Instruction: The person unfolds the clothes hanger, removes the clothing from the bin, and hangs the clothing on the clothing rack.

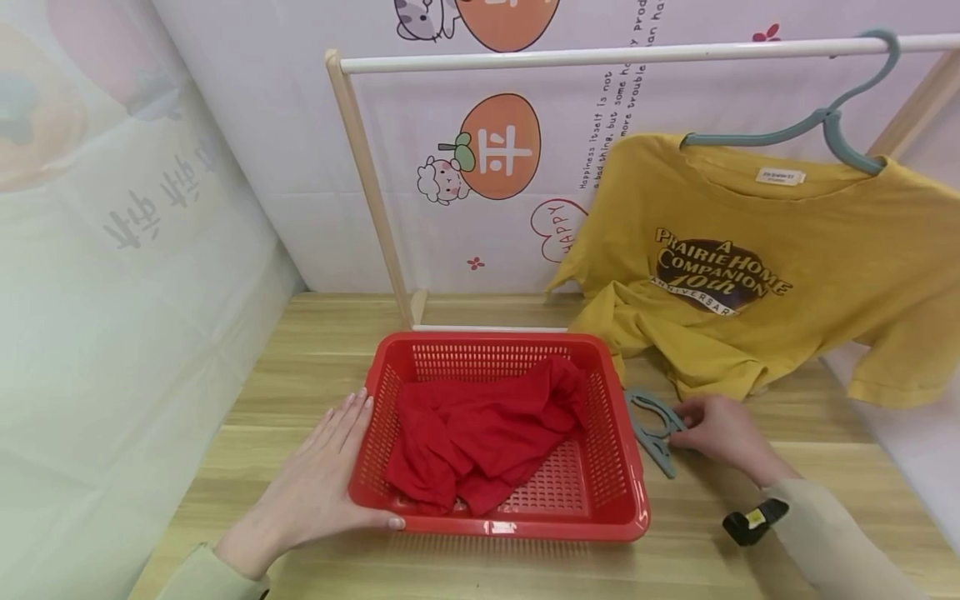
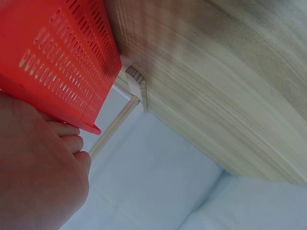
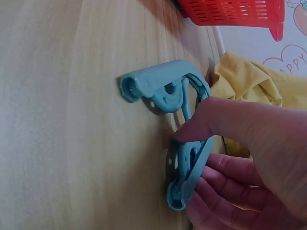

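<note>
A red plastic basket (image 1: 495,527) with slotted walls holds a crumpled red cloth garment (image 1: 487,425). My left hand (image 1: 318,483) rests at its near left corner, straight fingers along the left side and thumb on the front rim. To the right of the basket, my right hand (image 1: 716,433) pinches a blue-green folding clothes hanger (image 1: 651,429) at one arm. In the right wrist view the hanger (image 3: 163,79) is folded, close over the wood, with the thumb on one side and fingers on the other.
A yellow T-shirt (image 1: 720,250) hangs on another blue-green hanger (image 1: 780,135) from a white rail (image 1: 600,57) with wooden posts (image 1: 375,192). Its lower part bunches on the wooden tabletop (image 1: 300,350) behind my right hand. Printed white sheeting (image 1: 285,125) covers the back and left.
</note>
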{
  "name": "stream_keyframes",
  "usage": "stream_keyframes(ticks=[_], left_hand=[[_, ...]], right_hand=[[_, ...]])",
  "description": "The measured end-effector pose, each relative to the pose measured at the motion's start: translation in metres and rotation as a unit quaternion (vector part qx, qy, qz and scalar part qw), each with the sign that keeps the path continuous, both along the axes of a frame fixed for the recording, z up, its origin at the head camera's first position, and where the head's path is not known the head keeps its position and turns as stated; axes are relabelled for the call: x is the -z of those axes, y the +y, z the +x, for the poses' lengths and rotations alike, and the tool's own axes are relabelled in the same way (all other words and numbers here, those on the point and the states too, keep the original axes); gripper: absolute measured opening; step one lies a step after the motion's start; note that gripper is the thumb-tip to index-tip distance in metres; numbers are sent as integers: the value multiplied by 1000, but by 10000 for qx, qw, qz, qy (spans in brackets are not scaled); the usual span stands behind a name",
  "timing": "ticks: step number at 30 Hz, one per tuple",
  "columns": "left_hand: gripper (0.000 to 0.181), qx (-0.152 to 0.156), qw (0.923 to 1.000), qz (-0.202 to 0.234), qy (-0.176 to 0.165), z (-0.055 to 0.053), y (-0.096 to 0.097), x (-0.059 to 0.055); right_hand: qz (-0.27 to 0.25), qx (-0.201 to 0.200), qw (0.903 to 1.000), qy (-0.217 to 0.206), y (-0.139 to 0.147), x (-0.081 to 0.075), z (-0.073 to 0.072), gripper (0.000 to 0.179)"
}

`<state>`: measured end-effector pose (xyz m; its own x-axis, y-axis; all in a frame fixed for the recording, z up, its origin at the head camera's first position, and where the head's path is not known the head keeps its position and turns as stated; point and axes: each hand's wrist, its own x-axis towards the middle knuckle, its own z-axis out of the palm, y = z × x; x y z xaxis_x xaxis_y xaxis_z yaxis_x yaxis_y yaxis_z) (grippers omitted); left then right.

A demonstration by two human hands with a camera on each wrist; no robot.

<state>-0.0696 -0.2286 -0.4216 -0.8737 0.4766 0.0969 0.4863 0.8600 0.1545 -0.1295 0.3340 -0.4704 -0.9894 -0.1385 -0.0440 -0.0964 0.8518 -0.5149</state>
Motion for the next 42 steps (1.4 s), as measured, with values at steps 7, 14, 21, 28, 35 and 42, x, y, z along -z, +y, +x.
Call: stream_keyframes(ticks=[7, 14, 21, 28, 35, 42], left_hand=[[142, 1, 10000, -26, 8, -1, 0, 0], [143, 10, 10000, -42, 22, 0, 0, 1], [142, -10, 10000, -61, -11, -1, 1, 0], [143, -7, 9999, -102, -6, -1, 1, 1], [143, -40, 10000, -50, -62, -1, 0, 1], [143, -38, 10000, -23, -60, -1, 1, 0]], right_hand=[[-120, -41, 9999, 65, 0, 0, -1, 44], [-440, 84, 9990, 9, 4, -9, -3, 45], [-555, 221, 9981, 152, 7, -25, -6, 53], [-526, 479, 9968, 363, 6, -46, -10, 52], [-876, 742, 9918, 560, -2, -73, -11, 56], [-932, 824, 9888, 829, -18, -102, -18, 53]])
